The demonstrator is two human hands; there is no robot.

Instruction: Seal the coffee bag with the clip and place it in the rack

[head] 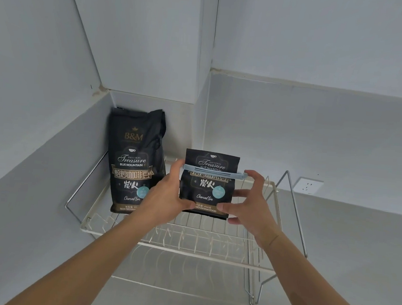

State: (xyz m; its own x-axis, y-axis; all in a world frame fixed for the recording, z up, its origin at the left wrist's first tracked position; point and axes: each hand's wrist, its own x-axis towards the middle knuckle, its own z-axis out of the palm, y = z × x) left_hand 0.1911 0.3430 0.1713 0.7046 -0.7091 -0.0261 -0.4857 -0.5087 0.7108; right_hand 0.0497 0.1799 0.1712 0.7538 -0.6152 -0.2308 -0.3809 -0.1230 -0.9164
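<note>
the folded black foil coffee bag with gold lettering (208, 189) is held upright over the upper tier of the white wire two-tier rack (211, 256), a pale blue plastic bar clip (214, 172) clamped across its fold. the left hand (168, 193) grips the bag's left edge and the right hand (249, 199) its right edge, fingers near the clip's end, likely to keep it level for lowering. a taller matching unclipped bag (135, 161) stands at the rack's left, leaving room beside it.
</note>
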